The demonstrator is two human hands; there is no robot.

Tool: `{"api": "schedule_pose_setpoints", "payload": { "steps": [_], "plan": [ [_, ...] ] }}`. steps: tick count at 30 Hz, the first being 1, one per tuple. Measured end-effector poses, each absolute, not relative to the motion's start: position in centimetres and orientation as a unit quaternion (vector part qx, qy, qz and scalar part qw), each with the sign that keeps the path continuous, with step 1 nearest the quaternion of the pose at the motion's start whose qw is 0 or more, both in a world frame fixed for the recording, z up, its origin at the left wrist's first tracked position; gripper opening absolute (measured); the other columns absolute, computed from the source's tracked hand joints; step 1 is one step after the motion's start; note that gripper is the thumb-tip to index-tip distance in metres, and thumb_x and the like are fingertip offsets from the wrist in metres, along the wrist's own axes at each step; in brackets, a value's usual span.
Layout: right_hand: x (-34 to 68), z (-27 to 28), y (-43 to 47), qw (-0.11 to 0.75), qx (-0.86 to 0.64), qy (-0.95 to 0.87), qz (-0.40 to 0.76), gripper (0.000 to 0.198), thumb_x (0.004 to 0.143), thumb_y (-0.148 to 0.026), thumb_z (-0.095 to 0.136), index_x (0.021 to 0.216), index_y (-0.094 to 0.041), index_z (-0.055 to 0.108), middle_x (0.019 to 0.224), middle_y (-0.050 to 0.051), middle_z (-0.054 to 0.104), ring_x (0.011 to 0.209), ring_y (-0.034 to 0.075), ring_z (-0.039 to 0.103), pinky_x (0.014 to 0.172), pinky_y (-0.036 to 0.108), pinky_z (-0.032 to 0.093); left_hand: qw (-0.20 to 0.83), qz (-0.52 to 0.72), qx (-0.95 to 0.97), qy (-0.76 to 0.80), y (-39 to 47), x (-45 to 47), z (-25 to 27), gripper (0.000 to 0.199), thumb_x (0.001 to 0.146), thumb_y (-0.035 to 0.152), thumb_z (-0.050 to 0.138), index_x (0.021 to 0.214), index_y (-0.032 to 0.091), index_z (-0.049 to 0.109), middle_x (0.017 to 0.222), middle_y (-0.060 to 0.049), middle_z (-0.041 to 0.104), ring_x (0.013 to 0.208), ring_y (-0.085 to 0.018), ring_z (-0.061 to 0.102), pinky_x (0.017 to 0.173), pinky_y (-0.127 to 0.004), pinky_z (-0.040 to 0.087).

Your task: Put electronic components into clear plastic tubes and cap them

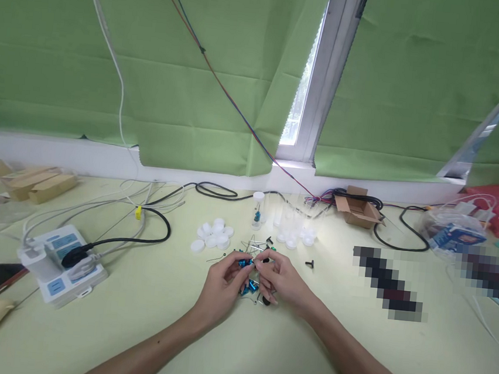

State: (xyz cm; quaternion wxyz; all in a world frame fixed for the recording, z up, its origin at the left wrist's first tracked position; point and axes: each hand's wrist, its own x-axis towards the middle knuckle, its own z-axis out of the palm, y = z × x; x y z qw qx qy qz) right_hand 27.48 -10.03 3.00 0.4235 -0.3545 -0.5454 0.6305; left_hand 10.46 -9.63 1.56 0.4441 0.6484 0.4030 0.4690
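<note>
My left hand (221,284) is closed, its thumb and fingertips around a small shiny blue part (244,263). My right hand (283,279) meets it from the right, with thumb and index finger pinched at the part's end. Whatever is in that pinch is too small to name. Beneath and just beyond both hands lies a loose pile of more blue parts (252,286), thin bent metal wires (253,244) and small black pieces, partly hidden by the fingers. One black T-shaped piece (310,264) lies apart to the right.
Behind the hands are white round caps (211,239), a capped clear bottle (257,214) with a blue part inside, and several clear bottles (290,217). A power strip (63,263) with cables stands left. An open cardboard box (357,209) sits back right, near blurred dark items.
</note>
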Motion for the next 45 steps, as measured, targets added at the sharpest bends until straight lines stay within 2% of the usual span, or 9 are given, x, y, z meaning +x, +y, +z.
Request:
{"api": "schedule_pose_setpoints", "payload": {
  "steps": [9, 13, 21, 31, 39, 42, 45],
  "plan": [
    [27.11, 2.95, -9.89, 0.424, -0.371, -0.537, 0.628, 0.049, 0.082, -0.066, 0.06, 0.073, -0.02, 0.048, 0.046, -0.011, 0.039, 0.033, 0.007, 0.046, 0.03, 0.017, 0.032, 0.431, 0.455, 0.667, 0.403, -9.83, 10.37, 1.65, 0.021, 0.09, 0.035, 0.06, 0.103, 0.02, 0.064, 0.063, 0.002, 0.059, 0.059, -0.013, 0.056, 0.058, -0.025, 0.046],
    [27.07, 3.0, -9.92, 0.422, -0.383, -0.533, 0.626, 0.048, 0.082, -0.067, 0.059, 0.075, -0.02, 0.05, 0.046, -0.011, 0.04, 0.034, 0.008, 0.046, 0.03, 0.018, 0.031, 0.438, 0.46, 0.657, 0.406, -9.82, 10.38, 1.61, 0.022, 0.09, 0.037, 0.06, 0.103, 0.019, 0.063, 0.064, 0.002, 0.059, 0.059, -0.014, 0.056, 0.057, -0.025, 0.046],
    [27.64, 2.61, -10.02, 0.41, -0.356, -0.566, 0.621, 0.04, 0.085, -0.057, 0.062, 0.096, -0.022, 0.048, 0.045, -0.012, 0.048, 0.035, 0.008, 0.045, 0.038, 0.018, 0.033, 0.441, 0.468, 0.649, 0.406, -9.78, 10.37, 1.67, 0.024, 0.09, 0.039, 0.06, 0.103, 0.019, 0.063, 0.064, 0.002, 0.058, 0.058, -0.014, 0.056, 0.056, -0.025, 0.046],
    [27.38, 3.06, -9.97, 0.41, -0.355, -0.548, 0.637, 0.045, 0.082, -0.064, 0.062, 0.083, -0.02, 0.05, 0.048, -0.011, 0.044, 0.036, 0.008, 0.046, 0.035, 0.018, 0.033, 0.433, 0.469, 0.655, 0.405, -9.89, 10.43, 1.68, 0.022, 0.089, 0.037, 0.061, 0.102, 0.019, 0.064, 0.064, 0.002, 0.06, 0.058, -0.013, 0.058, 0.056, -0.024, 0.047],
    [27.17, 2.69, -9.87, 0.402, -0.377, -0.55, 0.627, 0.052, 0.086, -0.067, 0.053, 0.066, -0.019, 0.047, 0.048, -0.008, 0.043, 0.037, 0.008, 0.049, 0.033, 0.019, 0.033, 0.409, 0.459, 0.679, 0.402, -9.98, 10.44, 1.86, 0.02, 0.09, 0.034, 0.058, 0.102, 0.019, 0.065, 0.068, 0.0, 0.062, 0.062, -0.015, 0.06, 0.058, -0.025, 0.048],
    [27.09, 2.69, -9.88, 0.404, -0.387, -0.549, 0.621, 0.053, 0.086, -0.068, 0.052, 0.067, -0.019, 0.047, 0.047, -0.008, 0.043, 0.037, 0.009, 0.049, 0.033, 0.019, 0.034, 0.41, 0.463, 0.675, 0.402, -9.9, 10.44, 1.81, 0.02, 0.09, 0.034, 0.059, 0.102, 0.02, 0.065, 0.072, -0.001, 0.064, 0.062, -0.015, 0.06, 0.057, -0.025, 0.048],
    [27.13, 2.8, -9.9, 0.41, -0.389, -0.545, 0.619, 0.047, 0.084, -0.066, 0.057, 0.079, -0.02, 0.049, 0.047, -0.009, 0.045, 0.037, 0.009, 0.05, 0.033, 0.018, 0.035, 0.409, 0.474, 0.663, 0.41, -9.83, 10.44, 1.85, 0.02, 0.089, 0.035, 0.061, 0.102, 0.02, 0.065, 0.068, 0.001, 0.062, 0.06, -0.014, 0.059, 0.056, -0.024, 0.047]
  ]
}}
